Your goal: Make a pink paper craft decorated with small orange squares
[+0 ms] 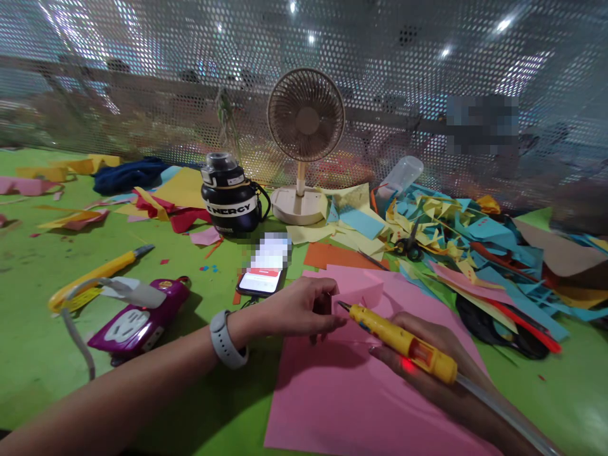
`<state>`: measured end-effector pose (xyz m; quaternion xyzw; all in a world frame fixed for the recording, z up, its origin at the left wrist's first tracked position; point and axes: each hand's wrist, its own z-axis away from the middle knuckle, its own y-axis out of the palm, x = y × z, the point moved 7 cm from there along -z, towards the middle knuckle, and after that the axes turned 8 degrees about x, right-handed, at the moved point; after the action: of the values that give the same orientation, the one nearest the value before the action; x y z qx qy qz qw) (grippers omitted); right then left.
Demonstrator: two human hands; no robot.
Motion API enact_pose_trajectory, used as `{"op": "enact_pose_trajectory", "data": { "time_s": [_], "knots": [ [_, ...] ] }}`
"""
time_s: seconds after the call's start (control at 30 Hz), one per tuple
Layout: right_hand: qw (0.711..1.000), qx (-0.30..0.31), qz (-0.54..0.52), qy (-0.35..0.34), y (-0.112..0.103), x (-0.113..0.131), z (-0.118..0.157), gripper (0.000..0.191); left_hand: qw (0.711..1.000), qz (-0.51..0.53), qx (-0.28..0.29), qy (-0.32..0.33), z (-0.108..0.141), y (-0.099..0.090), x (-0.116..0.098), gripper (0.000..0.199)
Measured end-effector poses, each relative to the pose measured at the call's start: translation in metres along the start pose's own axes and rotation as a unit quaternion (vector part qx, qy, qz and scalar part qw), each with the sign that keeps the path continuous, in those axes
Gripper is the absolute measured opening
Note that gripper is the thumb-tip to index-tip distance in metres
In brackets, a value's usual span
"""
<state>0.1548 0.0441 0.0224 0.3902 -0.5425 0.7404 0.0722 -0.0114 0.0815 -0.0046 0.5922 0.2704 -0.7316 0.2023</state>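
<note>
A large pink sheet lies on the green table, with a smaller folded pink piece above its upper part. My left hand, with a pale watch band at the wrist, pinches the left edge of the folded piece. In my right hand is a yellow glue gun, a red light glowing on its underside and a clear stick or cord trailing from its back. Its dark nozzle points left, close to my left fingertips. Whether the nozzle touches the paper cannot be told.
Left on the table are a purple power strip and a yellow cutter. A phone, black bottle and fan stand or lie ahead. Paper scraps and red-handled scissors are right.
</note>
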Motion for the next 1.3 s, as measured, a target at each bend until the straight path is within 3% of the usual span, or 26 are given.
{"op": "enact_pose_trajectory", "data": {
  "time_s": [0.87,1.3],
  "knots": [
    [1.000,0.013,-0.006,0.009,-0.0022,0.0046,0.0002,0.033,1.000,-0.022,0.005,-0.003,0.0007,0.0017,0.0038,0.030],
    [1.000,0.015,-0.010,0.006,-0.0024,0.0053,0.0014,0.030,1.000,-0.018,0.013,-0.006,0.0006,0.0030,0.0028,0.037]
  ]
}}
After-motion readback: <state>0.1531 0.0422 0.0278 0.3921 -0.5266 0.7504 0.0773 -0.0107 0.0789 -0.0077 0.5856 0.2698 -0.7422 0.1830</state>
